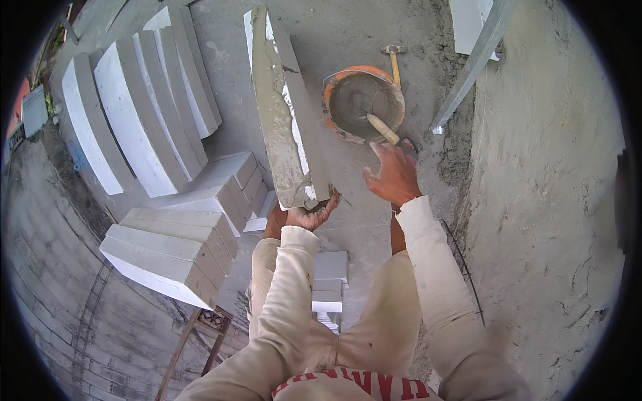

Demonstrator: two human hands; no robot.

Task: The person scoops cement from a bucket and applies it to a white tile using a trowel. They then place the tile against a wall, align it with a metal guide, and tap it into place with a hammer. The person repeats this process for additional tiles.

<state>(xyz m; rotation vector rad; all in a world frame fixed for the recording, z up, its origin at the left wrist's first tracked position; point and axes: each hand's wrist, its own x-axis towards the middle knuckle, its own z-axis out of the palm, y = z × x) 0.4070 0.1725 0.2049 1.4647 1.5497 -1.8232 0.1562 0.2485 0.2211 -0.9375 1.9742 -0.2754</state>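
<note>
A long, pale lightweight block (305, 113) stands on edge in front of me, with wet grey mortar (277, 127) spread unevenly along its narrow upper face. White patches show through the coating. My left hand (313, 215) cups the block's near end, fingers bent around its lower corner. To the right is an orange-rimmed bucket (326, 110) of grey mortar. A tool with a pale wooden handle (383, 128) leans in it; its working end is hidden in the mortar. Just short of that handle, my right hand (394, 174) is open, thumb and fingers apart.
Several white blocks (137, 123) stand in a row at left, with stacked blocks (167, 244) nearer me. More blocks (329, 271) lie between my legs. A hammer (394, 63) lies beyond the bucket. A metal straightedge (471, 67) slants beside the rough plastered wall (548, 187) at right.
</note>
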